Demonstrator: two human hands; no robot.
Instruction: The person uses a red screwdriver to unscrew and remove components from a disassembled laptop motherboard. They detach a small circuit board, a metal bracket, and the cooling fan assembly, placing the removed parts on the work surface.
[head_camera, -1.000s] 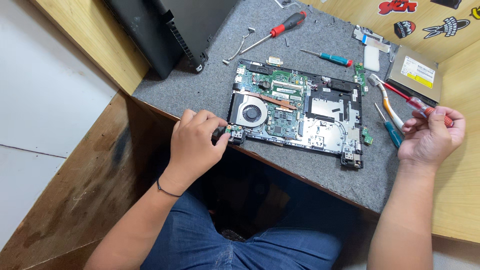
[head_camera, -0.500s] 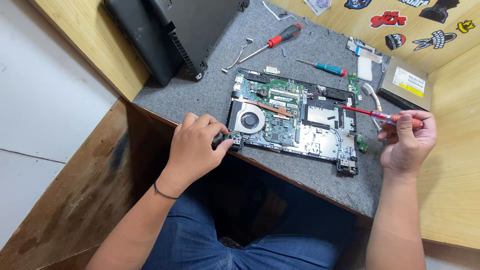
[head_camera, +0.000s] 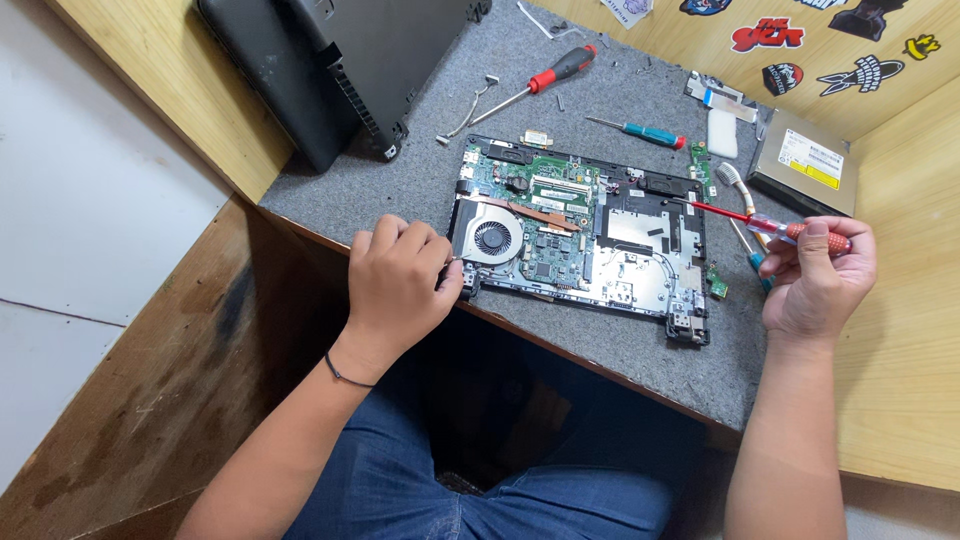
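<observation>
On grey felt, left hand pinches the boxy laptop chassis; right hand clamps a slim red screwdriver.

Grey felt surface: opened laptop base, circuit board and fan exposed. Left hand rests on its near-left corner. Right hand grips red screwdriver, tip over the base's right side. Behind: second red screwdriver, blue screwdriver, optical drive, black case.
</observation>
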